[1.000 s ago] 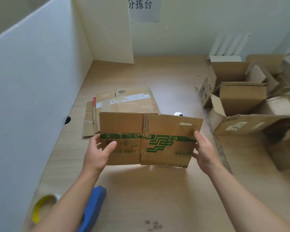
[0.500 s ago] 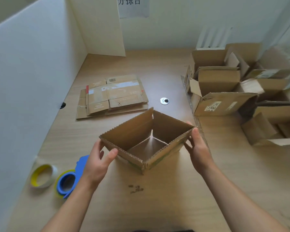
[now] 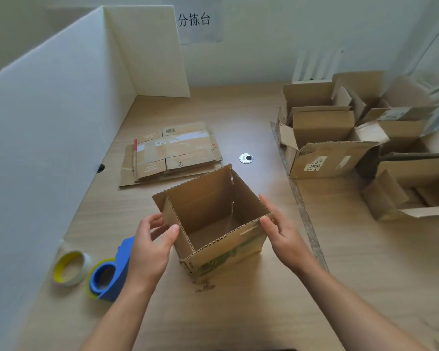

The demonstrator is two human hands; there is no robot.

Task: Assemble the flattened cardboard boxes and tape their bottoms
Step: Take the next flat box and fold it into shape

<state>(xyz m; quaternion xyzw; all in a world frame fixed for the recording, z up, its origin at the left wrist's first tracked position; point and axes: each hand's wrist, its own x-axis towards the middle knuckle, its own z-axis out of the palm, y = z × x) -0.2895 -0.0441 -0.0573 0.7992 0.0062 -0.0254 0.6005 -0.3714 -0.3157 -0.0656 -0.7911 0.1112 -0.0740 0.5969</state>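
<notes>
- The box [image 3: 203, 201] stands on the desk [image 3: 238, 312] as an opened square tube. Its open end faces up and one corner points toward the person.
- It sits directly between the two hands, so neither needs to reach for it.
- The left hand [image 3: 150, 252] has a narrow grip on the left corner, thumb on the near wall and fingers curled behind it.
- The right hand [image 3: 284, 239] clasps the right corner, with its thumb on the near wall's top edge and its fingers along the outer side wall.
- I cannot tell whether the bottom flaps are folded in. The bottom faces down against the desk, so it probably has to be turned up before taping.
- The blue tape dispenser [image 3: 112, 277] lies just left of the left hand, which makes that hand the nearer one to it. A loose tape roll [image 3: 70, 268] lies further left.
</notes>
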